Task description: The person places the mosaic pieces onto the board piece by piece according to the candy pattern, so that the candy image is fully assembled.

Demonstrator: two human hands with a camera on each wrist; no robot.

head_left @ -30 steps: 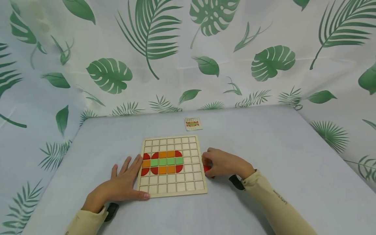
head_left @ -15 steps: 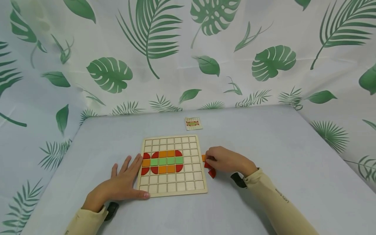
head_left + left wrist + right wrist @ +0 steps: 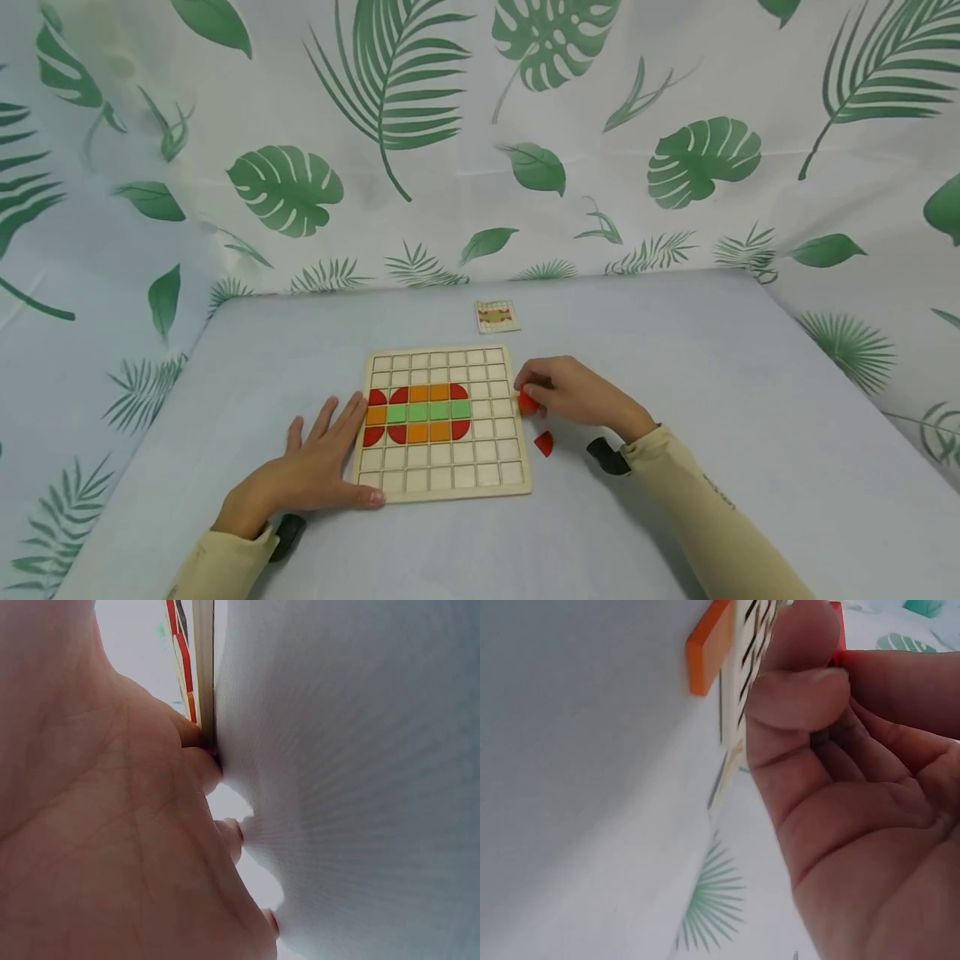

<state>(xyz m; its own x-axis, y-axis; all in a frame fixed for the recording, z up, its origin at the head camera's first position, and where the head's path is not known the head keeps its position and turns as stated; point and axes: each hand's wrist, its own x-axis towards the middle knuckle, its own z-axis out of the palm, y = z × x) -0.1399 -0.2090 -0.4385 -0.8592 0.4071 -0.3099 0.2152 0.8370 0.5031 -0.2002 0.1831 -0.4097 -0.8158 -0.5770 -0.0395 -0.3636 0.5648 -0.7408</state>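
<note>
A wooden grid board (image 3: 442, 479) lies flat, with green and orange square tiles and red rounded tiles set in its cells. My left hand (image 3: 303, 479) rests spread along the board's left side, its thumb at the near left corner. In the left wrist view, the left fingers (image 3: 201, 766) touch the table beside the board's edge. Just past the board's right edge, my right hand (image 3: 581, 393) pinches a red tile (image 3: 528, 403) between thumb and fingers, which partly hide it. An orange tile (image 3: 711, 649) sits by the board in the right wrist view.
A loose red quarter-round tile (image 3: 544, 443) lies on the table right of the board, below the right hand. Behind the board is a small pattern card (image 3: 497, 317). Leaf-printed cloth (image 3: 450, 183) walls off the back and sides of the table.
My right hand lifts a red tile off the loose pieces and shifts slightly away from me, uncovering another red tile. The left hand stays on the board's edge.
</note>
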